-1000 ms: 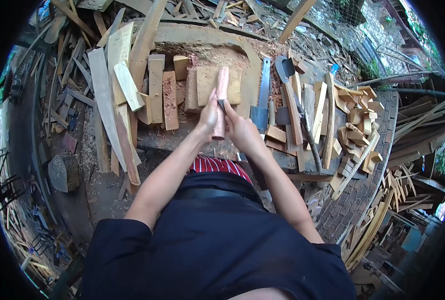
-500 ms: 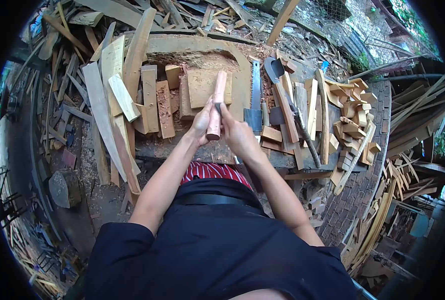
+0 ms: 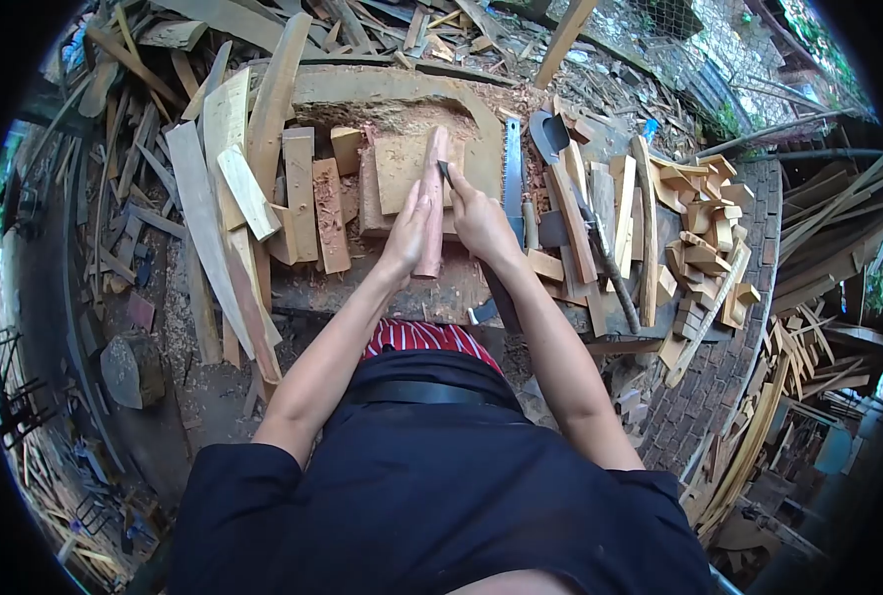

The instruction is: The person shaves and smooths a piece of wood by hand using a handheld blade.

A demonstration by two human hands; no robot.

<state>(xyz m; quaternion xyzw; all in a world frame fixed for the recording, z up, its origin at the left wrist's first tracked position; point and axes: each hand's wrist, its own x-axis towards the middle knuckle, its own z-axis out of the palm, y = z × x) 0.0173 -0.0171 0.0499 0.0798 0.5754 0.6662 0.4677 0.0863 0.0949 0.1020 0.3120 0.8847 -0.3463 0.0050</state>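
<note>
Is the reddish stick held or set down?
Held: the left hand grips the reddish stick. I cannot tell whether the stick touches the wooden block.

Handsaw (image 3: 512, 178): lies ahead of you, right of centre, toothed edge facing your left.
Curved dark blade (image 3: 543, 137): just right of the saw, close to upright timber strips (image 3: 623, 208).
Crooked branch (image 3: 615, 268): slants among those strips.
Offcut heap (image 3: 707, 261): chunky blocks piled on your right, a long slat (image 3: 711, 312) along its near side.
Grey plank (image 3: 203, 213): stands long on your left; a pale offcut (image 3: 248, 193) is near it.
Log stump (image 3: 132, 371): sits on the ground to your left.
Brick paving (image 3: 669, 421): runs along your right.
Wire mesh (image 3: 671, 18): far off, upper right.
</note>
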